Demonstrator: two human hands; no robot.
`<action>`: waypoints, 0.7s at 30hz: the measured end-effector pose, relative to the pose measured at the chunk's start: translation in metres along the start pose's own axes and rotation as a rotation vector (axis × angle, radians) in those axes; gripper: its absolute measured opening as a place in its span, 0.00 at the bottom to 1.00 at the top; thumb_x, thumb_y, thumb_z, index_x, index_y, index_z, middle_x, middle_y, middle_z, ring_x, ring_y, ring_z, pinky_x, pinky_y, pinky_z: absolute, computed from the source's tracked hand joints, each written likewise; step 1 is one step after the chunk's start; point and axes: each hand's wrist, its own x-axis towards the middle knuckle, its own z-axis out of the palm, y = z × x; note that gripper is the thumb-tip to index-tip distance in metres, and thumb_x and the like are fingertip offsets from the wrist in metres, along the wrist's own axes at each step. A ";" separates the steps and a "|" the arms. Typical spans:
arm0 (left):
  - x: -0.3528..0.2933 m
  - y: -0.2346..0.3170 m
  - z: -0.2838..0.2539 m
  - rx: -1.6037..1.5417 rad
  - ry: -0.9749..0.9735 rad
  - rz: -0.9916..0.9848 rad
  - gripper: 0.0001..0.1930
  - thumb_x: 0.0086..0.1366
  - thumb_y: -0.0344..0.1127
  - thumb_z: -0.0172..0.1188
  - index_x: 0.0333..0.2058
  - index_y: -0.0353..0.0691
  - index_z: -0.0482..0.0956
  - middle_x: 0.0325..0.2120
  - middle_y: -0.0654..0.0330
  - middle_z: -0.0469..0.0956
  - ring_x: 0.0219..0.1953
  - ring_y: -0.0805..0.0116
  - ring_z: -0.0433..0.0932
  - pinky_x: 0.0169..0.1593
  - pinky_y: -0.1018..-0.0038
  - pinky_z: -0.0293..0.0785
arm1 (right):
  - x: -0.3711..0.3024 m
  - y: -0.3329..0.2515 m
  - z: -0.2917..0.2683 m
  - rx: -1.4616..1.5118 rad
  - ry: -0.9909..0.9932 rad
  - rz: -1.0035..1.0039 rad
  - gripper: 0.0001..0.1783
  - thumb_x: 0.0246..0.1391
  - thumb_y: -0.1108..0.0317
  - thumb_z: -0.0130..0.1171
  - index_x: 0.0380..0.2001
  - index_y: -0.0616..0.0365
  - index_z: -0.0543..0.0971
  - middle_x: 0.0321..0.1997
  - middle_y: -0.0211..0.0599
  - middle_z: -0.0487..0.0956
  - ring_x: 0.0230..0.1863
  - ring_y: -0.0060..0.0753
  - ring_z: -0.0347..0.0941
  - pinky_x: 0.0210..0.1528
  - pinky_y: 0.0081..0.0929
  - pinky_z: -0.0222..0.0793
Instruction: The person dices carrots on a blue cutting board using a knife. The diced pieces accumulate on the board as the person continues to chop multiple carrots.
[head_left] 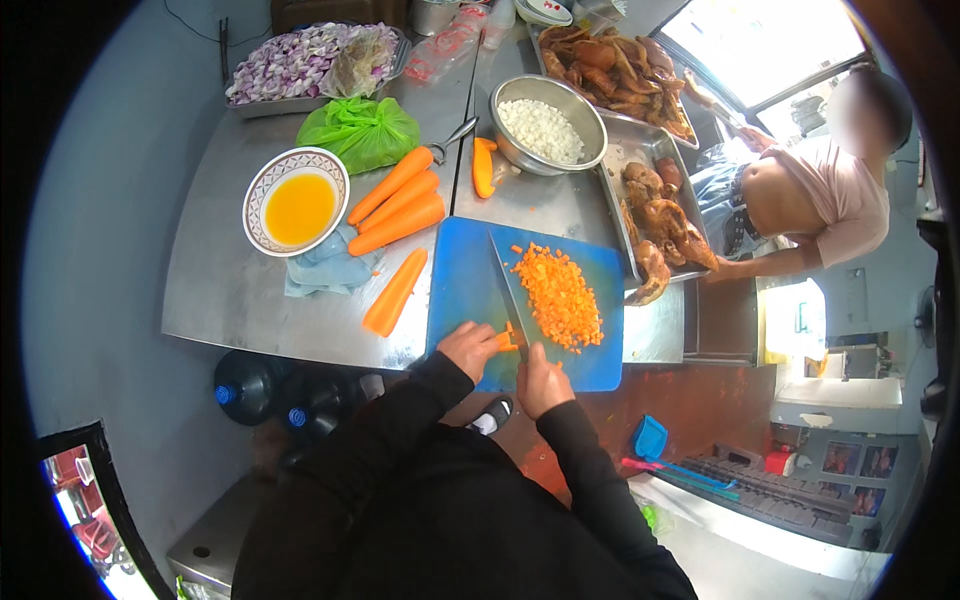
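Note:
My right hand (543, 384) is closed round the handle of a kitchen knife (510, 290), its long blade pointing away across the blue cutting board (460, 275). The fingers of my left hand (469, 350) press on cut carrot sticks (506, 340) at the left side of the blade. To the right of the knife lies a heap of diced carrot (558, 300). A peeled carrot piece (396, 292) rests on the metal table just left of the board. Several more peeled carrots (400, 222) lie farther off, beside a peeler (452, 140).
A patterned bowl of orange liquid (296, 205), a blue cloth (330, 268), a green bag (358, 135) and a tray of chopped onion (300, 65) stand left. Beyond the board are a steel bowl (503, 150) and trays of cooked meat (655, 215). Another person (800, 200) stands right.

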 end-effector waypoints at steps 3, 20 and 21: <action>0.001 -0.001 0.001 0.022 -0.002 0.022 0.04 0.56 0.23 0.62 0.29 0.39 0.79 0.33 0.58 0.76 0.39 0.52 0.75 0.45 0.63 0.73 | -0.041 -0.006 0.004 -0.028 -0.048 0.094 0.13 0.62 0.69 0.57 0.42 0.62 0.66 0.22 0.63 0.76 0.27 0.73 0.76 0.28 0.61 0.69; -0.002 0.001 -0.005 -0.005 0.008 -0.017 0.05 0.56 0.24 0.65 0.32 0.38 0.80 0.34 0.56 0.78 0.39 0.50 0.76 0.45 0.62 0.74 | -0.125 -0.014 0.002 -0.027 -0.235 0.353 0.19 0.62 0.66 0.57 0.53 0.60 0.67 0.27 0.62 0.80 0.30 0.71 0.78 0.33 0.63 0.70; -0.002 0.002 -0.005 -0.019 0.035 -0.016 0.06 0.56 0.24 0.65 0.32 0.38 0.80 0.34 0.56 0.78 0.39 0.50 0.76 0.45 0.61 0.74 | -0.127 -0.010 -0.003 0.027 -0.228 0.273 0.19 0.61 0.67 0.58 0.52 0.60 0.68 0.26 0.62 0.80 0.30 0.72 0.78 0.33 0.63 0.70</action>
